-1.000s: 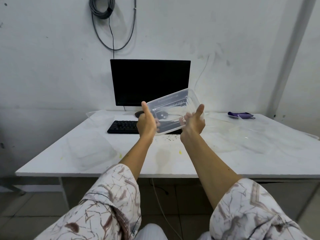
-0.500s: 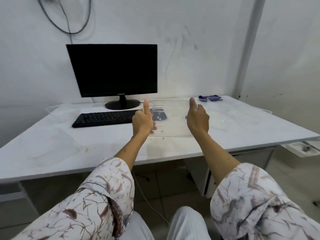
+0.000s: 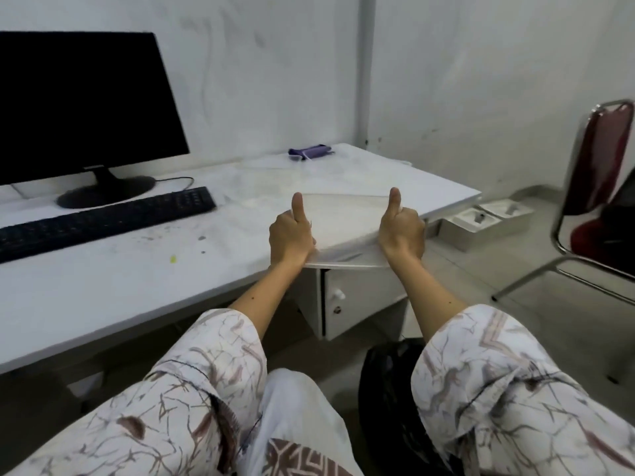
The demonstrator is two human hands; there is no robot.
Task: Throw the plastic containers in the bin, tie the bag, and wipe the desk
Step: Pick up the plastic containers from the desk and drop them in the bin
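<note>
I hold a clear plastic container (image 3: 345,228) level between both hands, above the front right edge of the white desk (image 3: 137,280). My left hand (image 3: 292,235) grips its left side and my right hand (image 3: 400,231) grips its right side, both thumbs pointing up. A bin lined with a black bag (image 3: 388,389) stands on the floor below my right arm, partly hidden by my sleeve. Small crumbs and a yellow speck (image 3: 173,259) lie on the desk. A purple cloth (image 3: 309,152) rests at the desk's far corner.
A black monitor (image 3: 79,104) and black keyboard (image 3: 99,219) occupy the desk's left. A white drawer unit (image 3: 357,300) sits under the desk. White trays (image 3: 481,221) lie on the floor by the wall. A red chair (image 3: 598,201) stands at the right.
My view has swung right and down. Both hands have carried the container rightwards from over the keyboard to the desk's right front edge, levelling it from its earlier tilt.
</note>
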